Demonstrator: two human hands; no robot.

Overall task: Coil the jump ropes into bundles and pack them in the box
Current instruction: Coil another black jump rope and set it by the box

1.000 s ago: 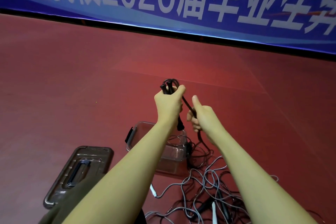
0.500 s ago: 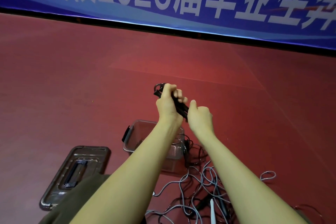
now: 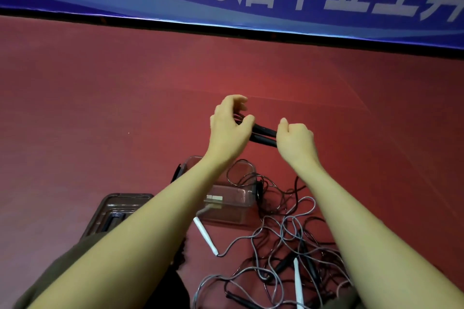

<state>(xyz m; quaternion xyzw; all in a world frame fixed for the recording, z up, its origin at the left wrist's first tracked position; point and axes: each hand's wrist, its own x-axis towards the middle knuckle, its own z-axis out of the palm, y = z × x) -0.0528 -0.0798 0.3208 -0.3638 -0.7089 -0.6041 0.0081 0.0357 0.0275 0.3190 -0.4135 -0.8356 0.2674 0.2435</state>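
In the head view, both hands are raised at the centre of the frame above the red floor (image 3: 100, 108). The right hand (image 3: 296, 140) has its fingers curled round one end of a pair of black handles (image 3: 263, 134), which lie side by side pointing toward ten o'clock. The left hand (image 3: 229, 128) meets the other end, thumb against the handles and fingers arched loosely above, where thin loops of cord seem to gather; whether those fingers pinch the cord is hard to tell. At six o'clock from the hands stands the clear box (image 3: 231, 198), open, with its lid (image 3: 118, 211) lying at eight o'clock. A tangle of loose ropes (image 3: 283, 238) with white handles spreads at five o'clock, partly trailing over the box rim. The step looks like starting a bundle: handles paired, rope not yet wound. Next calls for wrapping cord round the handles while keeping them together. The forearms hide part of the box, and the pile's lower edge is cut off.
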